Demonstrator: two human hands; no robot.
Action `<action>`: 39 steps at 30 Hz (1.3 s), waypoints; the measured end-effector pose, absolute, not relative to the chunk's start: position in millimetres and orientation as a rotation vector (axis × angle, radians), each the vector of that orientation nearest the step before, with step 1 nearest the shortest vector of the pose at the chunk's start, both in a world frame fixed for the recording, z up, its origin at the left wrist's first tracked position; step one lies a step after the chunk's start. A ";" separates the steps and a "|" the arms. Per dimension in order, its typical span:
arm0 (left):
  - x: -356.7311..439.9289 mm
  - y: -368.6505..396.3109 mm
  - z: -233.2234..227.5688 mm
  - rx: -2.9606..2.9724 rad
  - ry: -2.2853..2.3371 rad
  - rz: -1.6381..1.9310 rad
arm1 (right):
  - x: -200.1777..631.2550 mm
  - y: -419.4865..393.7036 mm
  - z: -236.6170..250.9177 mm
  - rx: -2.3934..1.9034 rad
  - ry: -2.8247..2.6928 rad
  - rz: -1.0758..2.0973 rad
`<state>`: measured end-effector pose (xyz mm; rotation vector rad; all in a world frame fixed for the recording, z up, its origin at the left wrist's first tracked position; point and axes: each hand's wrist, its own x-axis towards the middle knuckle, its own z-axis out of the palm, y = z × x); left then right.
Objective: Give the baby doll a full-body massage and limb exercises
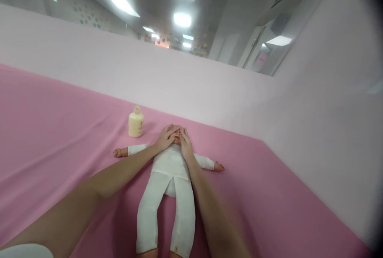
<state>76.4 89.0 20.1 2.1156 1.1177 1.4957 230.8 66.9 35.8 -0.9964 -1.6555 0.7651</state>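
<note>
A baby doll (172,158) in a white cloth suit lies on its back, head away from me and arms spread wide. My left hand (164,137) rests on the left side of its face, fingers stretched out over the cheek and brow. On the opposite side my right hand (186,144) lies along the other cheek, with its fingers extended too. The doll's mouth and nose show between my hands; its eyes are mostly covered. Neither hand grips anything.
A pale yellow pump bottle (136,123) stands left of the doll's head. Pink cloth (74,126) with some wrinkles covers the surface. A white wall (191,86) rises behind it, with a window (155,10) above, and another white wall (323,130) is at right.
</note>
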 end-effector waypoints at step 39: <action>79.4 98.2 15.4 1.938 0.994 1.508 | 236.4 72.5 35.9 -1.089 -1.718 0.715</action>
